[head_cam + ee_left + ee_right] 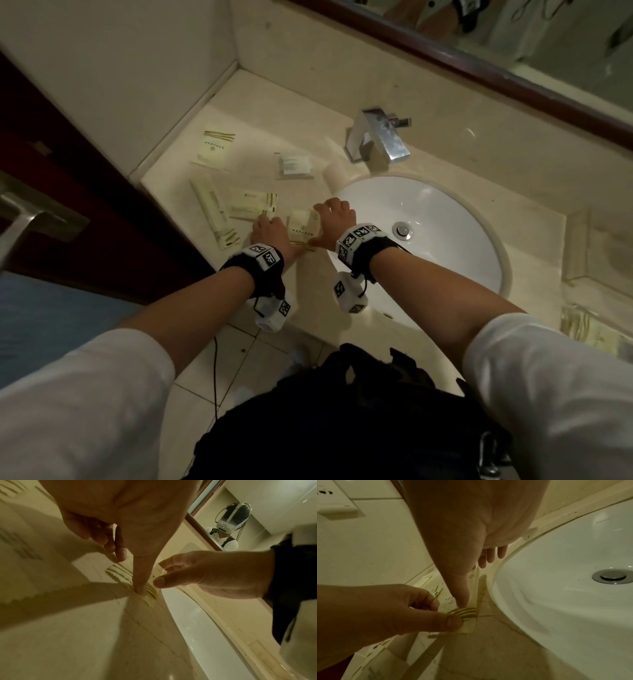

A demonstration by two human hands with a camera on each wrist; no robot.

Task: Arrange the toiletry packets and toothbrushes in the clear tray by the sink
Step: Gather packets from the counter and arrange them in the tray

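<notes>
A cream packet (303, 226) with gold stripes lies on the counter just left of the sink (445, 219). Both hands hold it. My left hand (274, 230) pinches its near striped end (468, 615), thumb on top and fingers curled behind. My right hand (325, 219) spans its sink side, thumb on the near part and fingers curled over the far end. More packets lie further left: a long toothbrush packet (214, 212), a flat one (251, 204), another at the back (212, 149) and a clear-wrapped one (294, 164). The clear tray (570, 253) stands right of the sink.
A chrome faucet (376, 140) stands behind the basin, with a small white round object (335, 171) beside it. A dark wooden door with a metal handle (30, 212) borders the counter on the left. More striped packets (582, 329) lie at the counter's near right.
</notes>
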